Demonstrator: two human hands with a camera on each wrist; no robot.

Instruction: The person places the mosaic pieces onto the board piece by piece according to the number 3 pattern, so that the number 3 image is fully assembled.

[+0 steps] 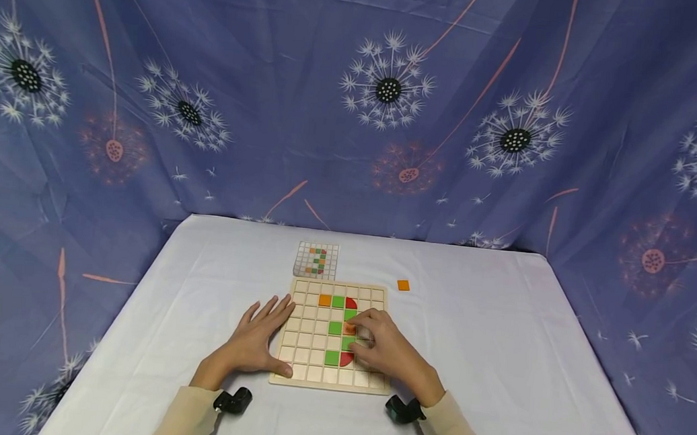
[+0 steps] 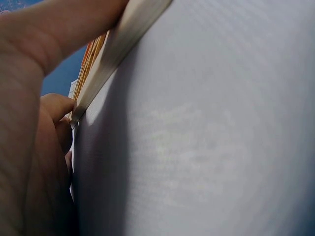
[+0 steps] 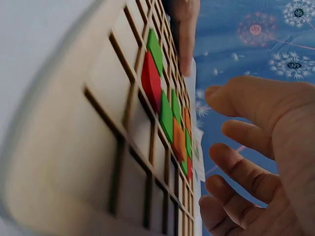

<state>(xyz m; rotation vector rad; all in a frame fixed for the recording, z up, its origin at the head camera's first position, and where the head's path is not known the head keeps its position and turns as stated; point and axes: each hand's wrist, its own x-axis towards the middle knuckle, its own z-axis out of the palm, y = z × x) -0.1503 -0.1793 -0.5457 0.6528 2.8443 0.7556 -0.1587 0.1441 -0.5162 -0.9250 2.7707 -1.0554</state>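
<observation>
A wooden grid board (image 1: 305, 369) lies on the table, holding several green squares (image 1: 331, 358), two red quarter-rounds (image 1: 351, 303) and orange squares (image 1: 324, 300). My left hand (image 1: 251, 339) rests on the board's left edge with fingers spread; the left wrist view shows the thumb against the wooden rim (image 2: 123, 44). Over the right part of the board is my right hand (image 1: 382, 344), its fingertips by an orange tile (image 1: 349, 329) in the grid. In the right wrist view, the fingers (image 3: 241, 167) are loosely bent, apart from that orange tile (image 3: 178, 140), with nothing between them.
Behind the board lies a pattern card (image 1: 316, 261) printed with a coloured grid. A loose orange square (image 1: 403, 285) is on the white tablecloth (image 1: 486, 335), behind and to the right of the board. A blue dandelion-print curtain (image 1: 283, 105) hangs around the table.
</observation>
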